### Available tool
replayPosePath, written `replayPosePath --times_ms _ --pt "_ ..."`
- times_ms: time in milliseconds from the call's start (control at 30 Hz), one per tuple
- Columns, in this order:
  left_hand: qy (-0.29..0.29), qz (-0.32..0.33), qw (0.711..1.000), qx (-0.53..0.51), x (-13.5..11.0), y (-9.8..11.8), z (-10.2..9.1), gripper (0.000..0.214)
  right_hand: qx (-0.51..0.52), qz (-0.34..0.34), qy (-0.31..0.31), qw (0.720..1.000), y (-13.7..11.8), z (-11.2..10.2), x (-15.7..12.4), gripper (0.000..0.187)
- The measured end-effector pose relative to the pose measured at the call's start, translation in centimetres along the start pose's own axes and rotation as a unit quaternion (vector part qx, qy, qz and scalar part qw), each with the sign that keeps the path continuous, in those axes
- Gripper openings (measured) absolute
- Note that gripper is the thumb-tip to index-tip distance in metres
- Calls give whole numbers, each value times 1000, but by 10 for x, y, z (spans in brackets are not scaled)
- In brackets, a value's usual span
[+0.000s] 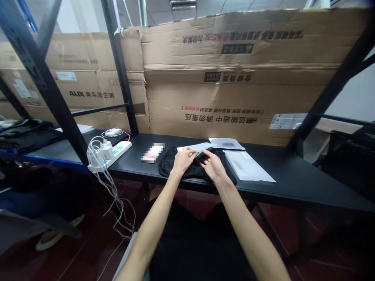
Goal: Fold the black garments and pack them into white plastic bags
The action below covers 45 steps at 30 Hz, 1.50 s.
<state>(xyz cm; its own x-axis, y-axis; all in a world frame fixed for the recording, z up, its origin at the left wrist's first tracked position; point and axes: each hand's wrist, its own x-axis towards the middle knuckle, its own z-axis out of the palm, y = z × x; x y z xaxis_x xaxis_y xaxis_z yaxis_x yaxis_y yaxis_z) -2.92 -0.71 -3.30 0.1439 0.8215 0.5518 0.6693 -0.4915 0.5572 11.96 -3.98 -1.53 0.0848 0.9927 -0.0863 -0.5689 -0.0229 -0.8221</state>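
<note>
A bundle of soft black fabric (pixel 168 162), perhaps a bag or a garment, lies at the table's front edge. Over its left half is my left hand (pixel 184 159), its thumb and fingers closed in a pinch. What sits in that pinch is too small to make out. My right hand (pixel 213 166) has its fingers curled around a raised black edge of the fabric, close to the left fingertips. White paper (pixel 199 147) shows just behind the hands, partly hidden by the bundle.
White sheets (pixel 249 166) lie right of the bundle, with another sheet (pixel 227 143) behind. A blurred-out flat object (pixel 153 152) is on the left. A power strip (pixel 117 150) with chargers and hanging cables stands by the rack post (pixel 121 70). Cardboard (pixel 219 93) walls the back.
</note>
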Motion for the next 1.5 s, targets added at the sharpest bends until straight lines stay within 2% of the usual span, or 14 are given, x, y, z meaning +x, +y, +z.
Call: replayPosePath --times_ms 100,267,433,567,733,800,933,1067,1233,1300,1433,1500 --pt "18 9 1000 -16 -1 0 0 17 34 15 33 999 -2 5 3 11" --pt "97 40 994 -41 0 -1 1 20 62 16 65 996 -7 3 3 17" --pt "162 41 985 -43 0 -1 -4 30 67 -25 74 995 -12 -8 -4 17" --pt "184 42 981 -37 1 -1 -4 32 53 -35 60 996 -18 -22 -7 12" --pt "158 43 985 -48 1 -2 -3 31 108 -36 -16 993 -24 -35 -15 13" --pt "128 48 989 -53 0 0 -3 27 131 -17 -54 990 -26 -37 -20 11" --pt "50 47 996 -57 -2 4 -4 22 110 17 -124 986 -24 -32 -29 21" --pt "42 36 997 -54 0 2 -3 25 39 37 -93 994 -16 -24 -29 21" --pt "37 46 998 -30 2 -4 -1 50 -27 54 -78 995 -13 -23 -25 21" --pt "44 47 997 -47 3 -4 -1 45 -50 60 -62 995 -16 -25 -23 18" --pt "80 42 990 -105 3 -5 -1 20 -117 74 -53 989 -24 -32 -20 18" --pt "100 46 986 -124 3 -5 -1 16 -148 77 -53 984 -27 -35 -17 21"
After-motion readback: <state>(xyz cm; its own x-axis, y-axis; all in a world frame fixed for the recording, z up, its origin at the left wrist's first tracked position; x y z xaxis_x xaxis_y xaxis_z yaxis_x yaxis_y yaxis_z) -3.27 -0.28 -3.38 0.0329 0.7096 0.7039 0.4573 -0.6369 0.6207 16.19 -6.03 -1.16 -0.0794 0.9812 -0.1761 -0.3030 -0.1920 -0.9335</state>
